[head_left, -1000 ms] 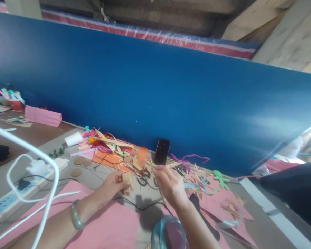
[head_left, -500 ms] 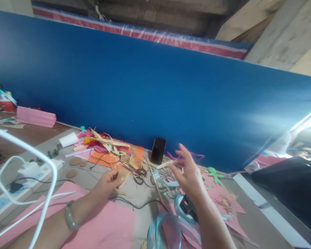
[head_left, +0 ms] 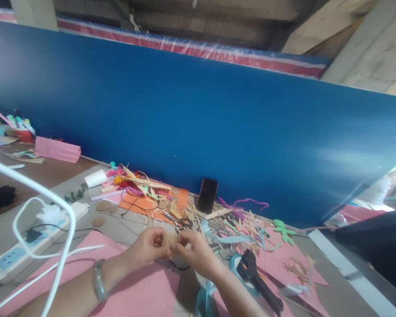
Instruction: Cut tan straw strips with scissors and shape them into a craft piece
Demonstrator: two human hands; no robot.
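Between both hands is a small flat tan piece (head_left: pixel 169 240), which looks like wood or card. My left hand (head_left: pixel 154 243), with a bangle on its wrist, pinches it from the left. My right hand (head_left: pixel 194 251) has its thumb and fingers closed on the piece's right side, covering part of it. Just beyond the hands lie scissors (head_left: pixel 185 223), partly hidden by the fingers. Pink paper (head_left: pixel 145 288) lies below the left forearm. A black glue gun (head_left: pixel 259 281) rests on a roll of light blue ribbon (head_left: pixel 235 264), right of my right forearm.
A phone (head_left: pixel 207 195) leans against the blue partition (head_left: pixel 191 114). Orange paper (head_left: pixel 181 200) bears scraps, sticks and pipe cleaners. A power strip (head_left: pixel 11 259) and a white cable (head_left: pixel 71 220) stand at the left. Wood shavings and a green pipe-cleaner shape (head_left: pixel 283 230) lie at the right.
My right hand has come down and left from above the scraps to take the tan piece's right side. My left hand still holds it. The glue gun now shows fully.
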